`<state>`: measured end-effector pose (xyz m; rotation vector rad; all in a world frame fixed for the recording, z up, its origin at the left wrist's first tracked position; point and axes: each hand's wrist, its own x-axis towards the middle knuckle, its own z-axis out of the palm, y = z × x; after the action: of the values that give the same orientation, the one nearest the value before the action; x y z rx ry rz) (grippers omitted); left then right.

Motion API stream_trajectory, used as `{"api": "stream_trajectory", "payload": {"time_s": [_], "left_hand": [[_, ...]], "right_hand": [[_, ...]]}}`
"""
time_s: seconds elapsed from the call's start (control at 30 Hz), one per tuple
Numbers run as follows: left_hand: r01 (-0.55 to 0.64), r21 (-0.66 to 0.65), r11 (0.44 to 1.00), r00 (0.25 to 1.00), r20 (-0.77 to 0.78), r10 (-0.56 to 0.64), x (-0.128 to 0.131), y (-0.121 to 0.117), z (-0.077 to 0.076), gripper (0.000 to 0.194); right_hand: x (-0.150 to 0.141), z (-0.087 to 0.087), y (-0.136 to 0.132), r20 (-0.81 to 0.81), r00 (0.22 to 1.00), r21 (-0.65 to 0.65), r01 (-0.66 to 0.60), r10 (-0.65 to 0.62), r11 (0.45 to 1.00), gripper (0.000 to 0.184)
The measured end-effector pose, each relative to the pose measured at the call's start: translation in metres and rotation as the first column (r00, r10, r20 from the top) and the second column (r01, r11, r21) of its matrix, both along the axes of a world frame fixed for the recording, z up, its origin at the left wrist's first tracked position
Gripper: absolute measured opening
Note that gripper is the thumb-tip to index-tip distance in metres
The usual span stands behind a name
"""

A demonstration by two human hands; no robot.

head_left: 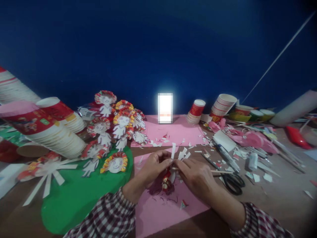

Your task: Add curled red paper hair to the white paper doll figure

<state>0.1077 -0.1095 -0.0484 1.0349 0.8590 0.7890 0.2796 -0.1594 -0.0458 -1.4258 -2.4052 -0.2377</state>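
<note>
A paper cup cut into strips [167, 182] is between my two hands, its red printed side partly curled and its white strips fanning upward. My left hand [156, 167] is closed, thumb and fingers pinching an upright white strip. My right hand [195, 175] is closed beside it, fingertips against the cup's strips. A thin wooden stick [221, 172] runs beneath the right hand and shows on both sides of it. Both hands are above a pink sheet [170, 218] with dark curled shreds and a small printed scrap. The fingers hide much of the cup.
Paper dolls [121, 124] with curled red and yellow rims stand at left, near stacked paper cups [56, 132] and a green sheet [81, 201]. Black-handled scissors [234, 185], a cutter knife [228, 158] and scattered paper scraps lie at right. A bright pixelated rectangle [165, 107] stands behind.
</note>
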Motion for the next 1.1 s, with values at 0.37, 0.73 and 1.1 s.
{"api": "stream_trajectory", "payload": {"time_s": [0.37, 0.73, 1.1], "left_hand": [[-0.073, 0.027, 0.997, 0.997, -0.006, 0.073, -0.0018, 0.0032, -0.0092, 0.026], [-0.128, 0.058, 0.99, 0.988, -0.08, 0.133, -0.0019, 0.0046, -0.0045, 0.027], [-0.146, 0.028, 0.989, 0.986, -0.073, 0.147, -0.0012, 0.0051, -0.0057, 0.027]], "right_hand": [[-0.0006, -0.0021, -0.0003, 0.057, 0.995, -0.007, -0.082, 0.083, 0.997, 0.012], [-0.0036, -0.0006, -0.0026, 0.092, 0.983, -0.016, -0.157, 0.158, 0.988, 0.01], [-0.0034, -0.0017, -0.0019, 0.071, 0.982, -0.027, -0.173, 0.174, 0.985, 0.009]]}}
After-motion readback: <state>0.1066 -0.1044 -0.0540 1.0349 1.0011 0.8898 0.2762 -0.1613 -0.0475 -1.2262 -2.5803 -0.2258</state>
